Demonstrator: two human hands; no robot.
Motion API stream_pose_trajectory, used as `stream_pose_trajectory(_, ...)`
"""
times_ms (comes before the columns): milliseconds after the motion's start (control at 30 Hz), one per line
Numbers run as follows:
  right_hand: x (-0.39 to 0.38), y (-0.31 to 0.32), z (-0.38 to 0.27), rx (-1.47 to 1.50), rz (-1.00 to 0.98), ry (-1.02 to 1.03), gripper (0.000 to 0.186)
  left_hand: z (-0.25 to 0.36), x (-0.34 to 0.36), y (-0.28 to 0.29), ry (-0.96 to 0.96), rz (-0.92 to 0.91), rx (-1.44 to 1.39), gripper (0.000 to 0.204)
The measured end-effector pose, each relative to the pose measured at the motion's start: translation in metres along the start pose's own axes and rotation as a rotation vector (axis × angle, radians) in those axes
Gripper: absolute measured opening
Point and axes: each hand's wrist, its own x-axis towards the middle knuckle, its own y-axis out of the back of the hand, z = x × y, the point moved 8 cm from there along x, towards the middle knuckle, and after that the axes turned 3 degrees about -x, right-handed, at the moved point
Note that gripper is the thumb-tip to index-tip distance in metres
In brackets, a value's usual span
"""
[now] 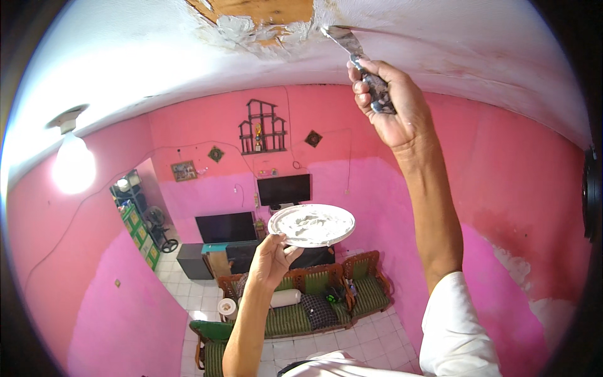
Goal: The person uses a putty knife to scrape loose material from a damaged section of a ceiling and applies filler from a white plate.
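Observation:
My right hand (pixel 396 103) is raised toward the white ceiling (pixel 427 38), its fingers wrapped round the dark, smeared handle of a putty knife (pixel 347 41). The blade's tip, with a bit of white paste on it, is at the ceiling beside a patch of bare brown board (pixel 264 11); whether it touches I cannot tell. Rough white filler (pixel 242 28) surrounds that patch. Lower down, my left hand (pixel 273 261) grips the near left edge of a round white plate (pixel 342 227). White paste (pixel 311 221) is spread across the plate.
A lit bulb (pixel 74 164) hangs from the ceiling at left. Far below are a wooden sofa (pixel 282 322) with green striped cushions, a matching armchair (pixel 367 286), and two dark screens (pixel 226 227) by the pink wall (pixel 207 138). A fan (pixel 157 220) stands past the doorway.

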Motion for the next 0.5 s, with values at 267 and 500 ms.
stream_pose_trajectory(267, -0.005, -0.037, -0.058, 0.1, -0.067, -0.039, 0.034, 0.001, -0.008, -0.012, 0.033, -0.009, 0.004, 0.041)
stream_pose_trajectory(500, -0.031, -0.083, -0.086, 0.3, -0.209, -0.008, 0.016, 0.011, -0.015, -0.025, 0.028, -0.08, 0.013, 0.038)
